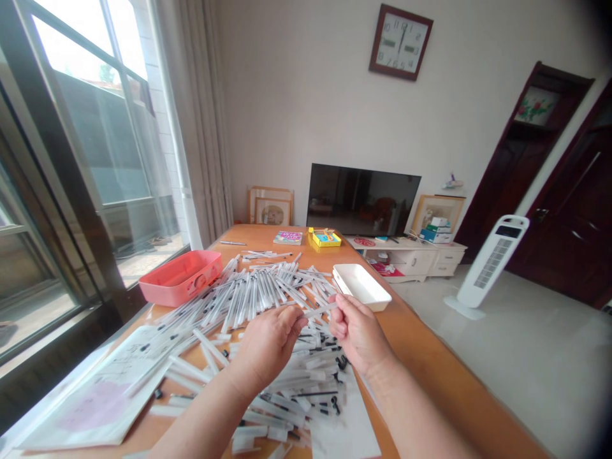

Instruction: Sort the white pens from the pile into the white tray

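Both my hands hover over a big heap of white pens (258,293) spread on the wooden table (430,363). My left hand (268,341) and my right hand (356,331) are closed in pinches on the two ends of one white pen (319,311) held level between them. Loose black caps and pen parts (335,382) lie on white paper just below my hands.
A pink tray (180,277) stands at the left, a white rectangular tray (362,287) at the right of the heap. Printed sheets (105,389) lie at the near left. Books and a yellow box (325,238) sit at the far end. A window runs along the left; a tower fan (488,268) stands on the floor.
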Demonstrator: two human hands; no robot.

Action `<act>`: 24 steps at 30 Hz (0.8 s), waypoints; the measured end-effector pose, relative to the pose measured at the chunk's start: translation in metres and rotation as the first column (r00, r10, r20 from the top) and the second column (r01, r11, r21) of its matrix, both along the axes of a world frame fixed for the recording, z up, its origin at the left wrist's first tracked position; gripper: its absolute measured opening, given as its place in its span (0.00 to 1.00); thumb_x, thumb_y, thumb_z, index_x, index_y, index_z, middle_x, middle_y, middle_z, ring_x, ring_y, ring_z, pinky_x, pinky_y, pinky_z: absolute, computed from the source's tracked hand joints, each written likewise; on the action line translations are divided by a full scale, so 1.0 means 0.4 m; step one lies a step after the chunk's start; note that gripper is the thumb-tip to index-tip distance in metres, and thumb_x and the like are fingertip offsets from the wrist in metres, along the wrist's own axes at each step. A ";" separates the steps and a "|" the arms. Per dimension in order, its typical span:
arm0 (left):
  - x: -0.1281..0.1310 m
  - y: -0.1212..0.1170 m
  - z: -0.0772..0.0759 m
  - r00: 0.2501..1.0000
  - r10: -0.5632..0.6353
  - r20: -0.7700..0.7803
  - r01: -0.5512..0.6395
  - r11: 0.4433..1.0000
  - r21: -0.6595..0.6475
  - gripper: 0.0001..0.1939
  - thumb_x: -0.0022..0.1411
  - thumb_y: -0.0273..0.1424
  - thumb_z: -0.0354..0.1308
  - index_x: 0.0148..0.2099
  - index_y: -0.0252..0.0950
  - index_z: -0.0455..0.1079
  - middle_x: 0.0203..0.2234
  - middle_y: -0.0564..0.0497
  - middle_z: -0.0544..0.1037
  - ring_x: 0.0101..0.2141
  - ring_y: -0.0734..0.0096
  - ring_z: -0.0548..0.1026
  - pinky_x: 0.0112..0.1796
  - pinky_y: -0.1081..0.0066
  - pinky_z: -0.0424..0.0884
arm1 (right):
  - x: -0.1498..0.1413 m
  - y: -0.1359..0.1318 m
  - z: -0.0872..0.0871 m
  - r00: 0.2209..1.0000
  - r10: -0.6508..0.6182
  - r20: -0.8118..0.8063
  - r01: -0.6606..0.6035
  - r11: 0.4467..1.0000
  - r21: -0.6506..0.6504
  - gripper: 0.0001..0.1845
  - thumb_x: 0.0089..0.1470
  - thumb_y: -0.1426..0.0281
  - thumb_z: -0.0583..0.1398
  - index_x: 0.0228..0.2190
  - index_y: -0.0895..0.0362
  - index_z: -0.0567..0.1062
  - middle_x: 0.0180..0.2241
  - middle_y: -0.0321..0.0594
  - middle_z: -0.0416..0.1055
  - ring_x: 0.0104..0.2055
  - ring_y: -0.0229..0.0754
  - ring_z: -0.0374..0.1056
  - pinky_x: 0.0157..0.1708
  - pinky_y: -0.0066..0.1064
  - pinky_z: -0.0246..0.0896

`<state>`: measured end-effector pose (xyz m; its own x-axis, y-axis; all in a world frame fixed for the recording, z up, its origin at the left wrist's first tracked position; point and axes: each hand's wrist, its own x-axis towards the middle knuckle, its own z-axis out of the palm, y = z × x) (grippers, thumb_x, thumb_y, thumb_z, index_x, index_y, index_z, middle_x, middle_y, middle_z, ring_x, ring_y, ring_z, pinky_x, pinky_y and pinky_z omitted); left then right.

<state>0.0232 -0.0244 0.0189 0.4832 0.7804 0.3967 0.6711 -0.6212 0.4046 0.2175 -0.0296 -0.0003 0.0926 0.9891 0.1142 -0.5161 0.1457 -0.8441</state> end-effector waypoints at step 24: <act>-0.019 -0.001 0.024 0.777 0.209 0.594 0.460 0.457 -0.761 0.23 0.58 0.53 0.56 0.31 0.36 0.67 0.12 0.63 0.50 0.15 0.81 0.45 0.18 0.75 0.43 | 0.020 -0.010 0.032 0.991 0.089 0.103 -0.093 0.995 0.033 0.12 0.56 0.59 0.62 0.34 0.56 0.74 0.19 0.28 0.56 0.19 0.31 0.43 0.20 0.26 0.41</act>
<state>0.0156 -0.0250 0.0284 0.5635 0.8004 -0.2042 0.0613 0.2060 0.9766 0.2255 -0.0335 0.0124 -0.0113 0.9877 0.1560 -0.4408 0.1351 -0.8874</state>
